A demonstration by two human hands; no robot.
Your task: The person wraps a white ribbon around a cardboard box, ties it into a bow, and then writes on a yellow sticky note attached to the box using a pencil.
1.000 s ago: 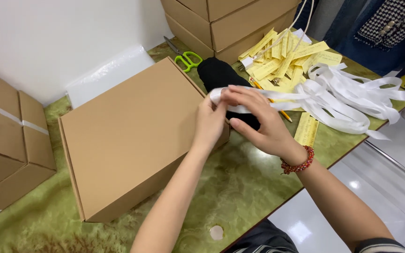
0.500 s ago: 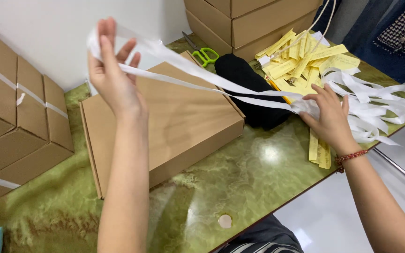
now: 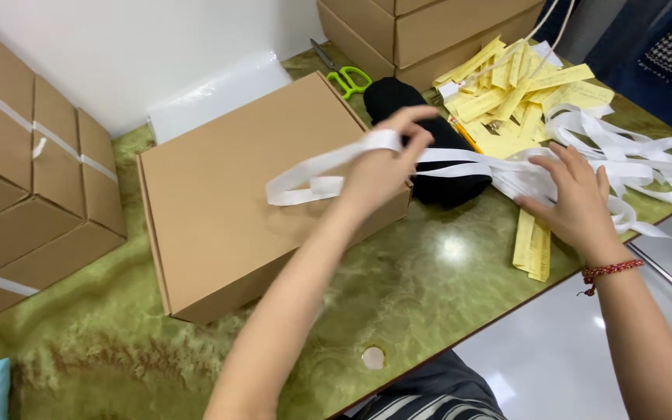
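The left hand (image 3: 386, 167) pinched a white strap (image 3: 313, 175) above the flat cardboard box (image 3: 227, 202); the right hand (image 3: 577, 198) lay spread, fingers open, on the strap pile (image 3: 647, 159) on the green surface (image 3: 398, 295).

We work at a glossy green marbled worktop (image 3: 429, 295) that throws back a bright spot of overhead light. On the far side rises a plain white wall (image 3: 157, 47). To the near right, beyond the worktop's edge, lies a pale shiny floor (image 3: 554, 365).
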